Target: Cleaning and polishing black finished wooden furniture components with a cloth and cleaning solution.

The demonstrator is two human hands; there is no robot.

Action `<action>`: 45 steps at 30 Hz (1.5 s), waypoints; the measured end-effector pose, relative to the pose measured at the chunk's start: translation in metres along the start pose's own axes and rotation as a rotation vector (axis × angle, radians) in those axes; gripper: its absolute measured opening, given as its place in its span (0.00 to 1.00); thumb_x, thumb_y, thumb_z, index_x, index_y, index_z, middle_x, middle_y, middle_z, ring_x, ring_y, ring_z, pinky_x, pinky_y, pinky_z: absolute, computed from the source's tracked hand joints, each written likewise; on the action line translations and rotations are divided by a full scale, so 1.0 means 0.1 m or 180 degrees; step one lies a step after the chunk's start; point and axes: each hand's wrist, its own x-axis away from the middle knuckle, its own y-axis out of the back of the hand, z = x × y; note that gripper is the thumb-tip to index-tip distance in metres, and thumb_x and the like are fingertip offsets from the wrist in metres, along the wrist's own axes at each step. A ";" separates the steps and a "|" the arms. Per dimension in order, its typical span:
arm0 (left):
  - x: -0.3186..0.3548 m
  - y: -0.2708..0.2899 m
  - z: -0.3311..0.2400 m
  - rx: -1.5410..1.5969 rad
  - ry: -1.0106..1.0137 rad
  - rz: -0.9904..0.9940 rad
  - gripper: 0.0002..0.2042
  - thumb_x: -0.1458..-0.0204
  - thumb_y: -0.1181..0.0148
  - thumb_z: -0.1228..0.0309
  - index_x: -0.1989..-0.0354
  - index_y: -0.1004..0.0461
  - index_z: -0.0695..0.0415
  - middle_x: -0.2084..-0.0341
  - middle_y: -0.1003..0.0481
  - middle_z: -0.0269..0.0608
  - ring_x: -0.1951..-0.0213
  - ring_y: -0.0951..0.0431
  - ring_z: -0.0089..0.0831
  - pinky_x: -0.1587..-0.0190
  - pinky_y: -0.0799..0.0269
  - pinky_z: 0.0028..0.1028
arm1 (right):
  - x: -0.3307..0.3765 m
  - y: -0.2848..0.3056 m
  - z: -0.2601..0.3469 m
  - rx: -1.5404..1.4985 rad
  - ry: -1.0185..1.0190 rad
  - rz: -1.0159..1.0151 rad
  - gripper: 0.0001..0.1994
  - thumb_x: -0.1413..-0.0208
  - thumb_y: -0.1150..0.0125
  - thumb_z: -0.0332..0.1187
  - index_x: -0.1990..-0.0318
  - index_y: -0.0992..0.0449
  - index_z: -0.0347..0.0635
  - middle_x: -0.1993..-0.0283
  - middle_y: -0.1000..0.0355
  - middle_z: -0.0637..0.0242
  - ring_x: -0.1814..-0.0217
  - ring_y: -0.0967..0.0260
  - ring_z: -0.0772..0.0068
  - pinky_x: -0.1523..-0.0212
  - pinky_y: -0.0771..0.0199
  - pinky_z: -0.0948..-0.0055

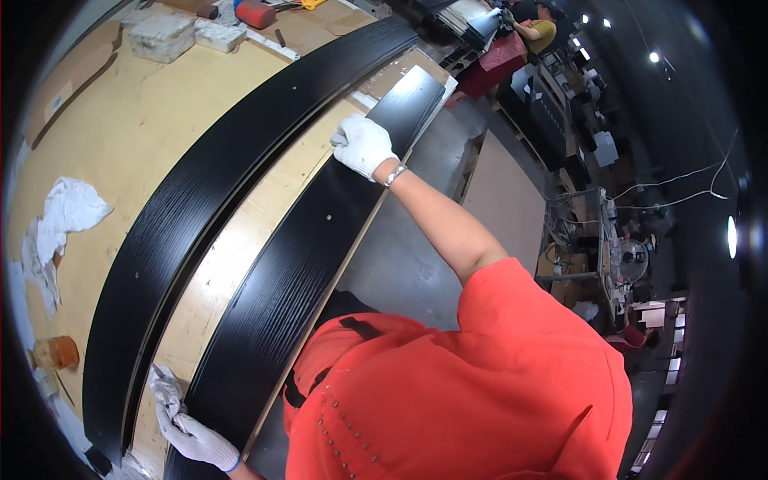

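- Clock directions run from the middle of the view, with twelve at the top.
- The left hand (pixel 196 438), in a white glove, is between seven and eight o'clock, over the lower end of the near panel (pixel 276 288).
- Its fingers are partly bent and closed around a crumpled cloth (pixel 166 386), greyish white, which bunches out at the fingertips on its eleven o'clock side.
- The right hand (pixel 364 146), also white-gloved, is at twelve o'clock on the upper part of the near panel.
- It is curled nearly into a fist, its knuckles towards the camera; whether anything is inside it, I cannot tell.
- A silvery band (pixel 395 175) circles the right wrist, and the bare forearm runs from there towards four o'clock, to a red shirt (pixel 472 392).
- The near panel, black with a grain-like surface, stretches from twelve o'clock down to between seven and eight.
- The far panel (pixel 180 212), black and curved, lies beyond it around nine to ten o'clock, apart from both hands.
- Both panels are on a yellowish worktop (pixel 176 112), a strip of which shows between them.
- A white rag (pixel 72 210) lies at nine o'clock, and an orange-brown container (pixel 61 352) sits between eight and nine.
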 end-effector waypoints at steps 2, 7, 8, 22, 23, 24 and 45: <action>0.05 -0.21 -0.49 0.0505 -0.0025 0.0162 0.20 0.39 0.52 0.81 0.38 0.29 0.71 0.44 0.25 0.59 0.43 0.23 0.48 0.39 0.30 0.38 | -0.01 0.02 0.05 -0.0125 0.0197 0.0148 0.11 0.49 0.41 0.39 0.72 0.20 0.42 0.63 0.23 0.51 0.54 0.23 0.50 0.54 0.21 0.56; 0.12 -0.99 -1.71 0.0517 -0.0268 0.0546 0.21 0.42 0.51 0.84 0.39 0.28 0.71 0.48 0.23 0.55 0.48 0.21 0.44 0.44 0.26 0.34 | -0.33 0.01 -0.50 -0.0294 0.0905 0.0254 0.09 0.50 0.40 0.37 0.69 0.20 0.42 0.63 0.23 0.54 0.54 0.23 0.49 0.52 0.22 0.57; 0.12 -1.13 -1.86 0.0521 -0.0291 0.0538 0.21 0.42 0.51 0.84 0.39 0.28 0.71 0.48 0.23 0.55 0.48 0.21 0.44 0.44 0.26 0.34 | -0.51 -0.03 -0.80 -0.0096 0.0922 0.0127 0.09 0.51 0.39 0.37 0.68 0.20 0.42 0.61 0.23 0.53 0.53 0.23 0.49 0.51 0.22 0.57; -0.32 -2.99 -3.69 0.0477 -0.0342 0.1692 0.13 0.46 0.37 0.77 0.52 0.19 0.63 0.48 0.21 0.51 0.39 0.26 0.48 0.31 0.36 0.42 | -1.22 -0.45 -2.49 -0.3287 -0.0641 -0.1526 0.08 0.48 0.27 0.29 0.65 0.21 0.37 0.68 0.24 0.64 0.69 0.25 0.74 0.65 0.25 0.74; -0.32 -3.37 -3.87 0.0258 -0.0924 0.1613 0.10 0.49 0.33 0.77 0.58 0.17 0.61 0.49 0.20 0.48 0.42 0.24 0.47 0.33 0.34 0.41 | -1.21 -0.48 -2.50 -0.3434 -0.0602 -0.1633 0.07 0.47 0.28 0.28 0.65 0.21 0.37 0.68 0.24 0.64 0.69 0.26 0.75 0.66 0.26 0.74; -0.42 -3.80 -4.33 0.0406 -0.1280 0.1651 0.11 0.50 0.32 0.78 0.57 0.18 0.59 0.51 0.19 0.48 0.46 0.22 0.47 0.37 0.32 0.40 | -1.22 -0.47 -2.58 -0.3382 -0.0681 -0.1639 0.07 0.48 0.27 0.27 0.65 0.21 0.37 0.68 0.24 0.64 0.70 0.25 0.75 0.66 0.26 0.73; -0.46 -3.63 -3.81 0.0467 -0.0695 0.1790 0.17 0.43 0.39 0.77 0.44 0.23 0.67 0.47 0.20 0.52 0.46 0.19 0.41 0.41 0.26 0.37 | -1.17 -0.43 -2.57 -0.3693 -0.0803 -0.1405 0.08 0.48 0.26 0.25 0.62 0.20 0.36 0.68 0.25 0.68 0.68 0.28 0.79 0.65 0.27 0.77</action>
